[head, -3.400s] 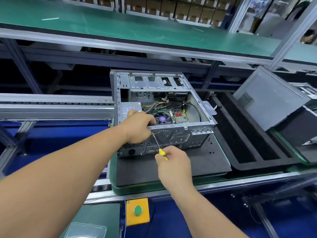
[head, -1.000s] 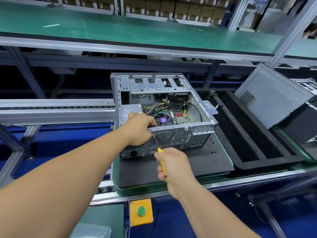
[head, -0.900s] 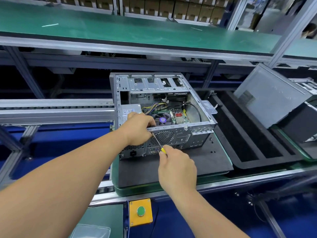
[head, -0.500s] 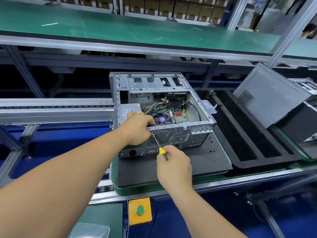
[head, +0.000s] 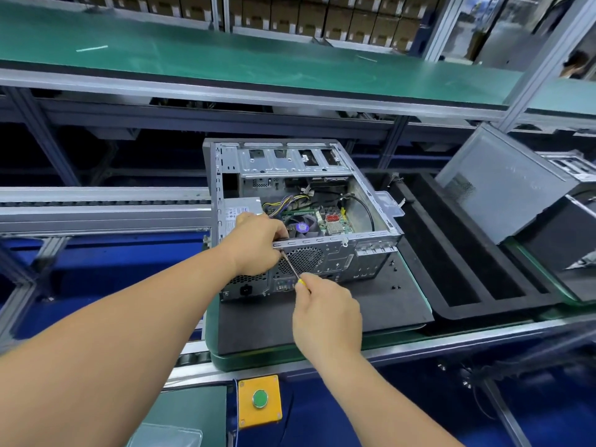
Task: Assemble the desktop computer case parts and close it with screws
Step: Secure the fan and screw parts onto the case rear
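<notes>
**Where everything sits**

I see the computer case (head: pixel 306 217) lying open on a flat mat (head: pixel 322 314), and the mat lies on the bench (head: pixel 290 359). My left hand (head: pixel 258 246) rests on the near top edge of the case, at its left end. My right hand (head: pixel 325 314) is just in front of the case, over the mat, and holds a screwdriver (head: pixel 295 269). The screwdriver tip points up toward my left hand. To the right of the mat lies a tray (head: pixel 467 269). Further right, a side panel (head: pixel 496 188) leans tilted. In front of the bench, below my hands, sits a button box (head: pixel 259 401). Behind the case runs a long shelf (head: pixel 258 66).
</notes>
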